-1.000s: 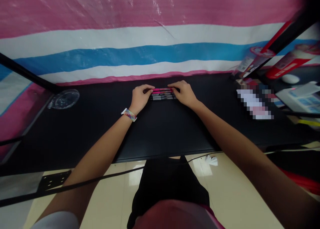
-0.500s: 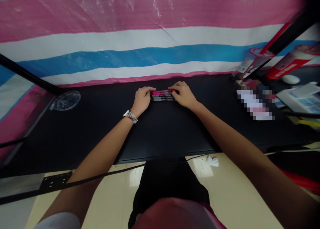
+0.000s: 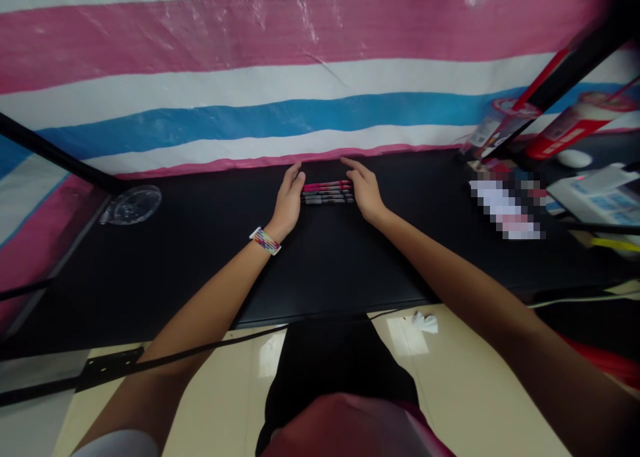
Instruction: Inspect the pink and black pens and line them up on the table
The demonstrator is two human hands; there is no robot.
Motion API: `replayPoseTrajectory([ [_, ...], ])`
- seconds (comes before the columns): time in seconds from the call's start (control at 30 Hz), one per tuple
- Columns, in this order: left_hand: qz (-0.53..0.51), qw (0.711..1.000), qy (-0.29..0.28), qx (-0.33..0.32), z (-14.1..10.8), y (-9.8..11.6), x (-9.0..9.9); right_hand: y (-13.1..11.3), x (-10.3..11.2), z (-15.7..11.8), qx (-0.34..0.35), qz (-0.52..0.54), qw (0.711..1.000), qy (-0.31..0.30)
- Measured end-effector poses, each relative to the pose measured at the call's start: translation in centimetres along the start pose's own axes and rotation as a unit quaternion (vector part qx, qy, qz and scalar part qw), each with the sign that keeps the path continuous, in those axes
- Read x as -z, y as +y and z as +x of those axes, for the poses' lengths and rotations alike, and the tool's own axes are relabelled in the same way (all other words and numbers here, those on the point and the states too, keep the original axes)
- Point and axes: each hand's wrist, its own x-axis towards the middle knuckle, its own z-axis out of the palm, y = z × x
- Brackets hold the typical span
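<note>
Several slim pens (image 3: 327,192) lie side by side on the black table (image 3: 320,270), pink and red ones at the back, grey and dark ones nearer me. My left hand (image 3: 288,200) stands on edge at their left ends, palm turned inward, fingers stretched forward. At the right ends is my right hand (image 3: 367,192), its fingers extended and the palm facing the pens. Both hands are open and close beside the row; whether they touch the pen ends cannot be made out. A colourful band circles my left wrist.
A clear plastic lid (image 3: 134,205) lies at the left. On the right are a cup with a red straw (image 3: 500,127), a red cup (image 3: 575,127), a white round object (image 3: 575,158) and a blurred white item (image 3: 507,210). A striped sheet (image 3: 280,117) hangs behind.
Both hands have let go of the pink pens. Their fingers have straightened and the palms now flank the row, whose right ends show more. The view has shifted slightly.
</note>
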Motion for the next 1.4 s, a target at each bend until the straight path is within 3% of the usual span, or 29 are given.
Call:
replayPoseTrajectory([
  [0.17, -0.026, 0.999, -0.018, 0.007, -0.1, -0.5, -0.3, -0.5, -0.6, -0.5, -0.01, 0.031, 0.999, -0.016],
  [0.6, -0.018, 0.999, -0.024, 0.045, -1.8, 1.2, -0.5, -1.0, -0.6, -1.8, -0.043, 0.062, 0.997, -0.021],
  [0.97, 0.007, 0.996, -0.05, 0.069, -6.1, 4.1, 0.0, -2.7, 0.0, -5.2, -0.056, 0.101, 0.993, -0.03],
  [1.07, 0.051, 0.998, -0.018, 0.033, -5.6, 4.2, 0.8, -3.4, 0.9, -5.4, -0.009, 0.03, 0.999, -0.019],
  [1.17, 0.096, 0.995, 0.008, 0.01, -3.8, 3.8, 2.3, -4.8, 2.2, -5.6, 0.089, -0.089, 0.991, -0.036],
  [1.3, 0.152, 0.985, 0.012, 0.075, -1.6, 3.8, 3.8, -6.6, 3.0, -6.7, 0.26, -0.253, 0.923, -0.131],
  [1.4, 0.176, 0.981, -0.002, 0.084, -0.9, 3.9, 3.8, -7.0, 2.9, -7.5, 0.343, -0.324, 0.865, -0.172],
])
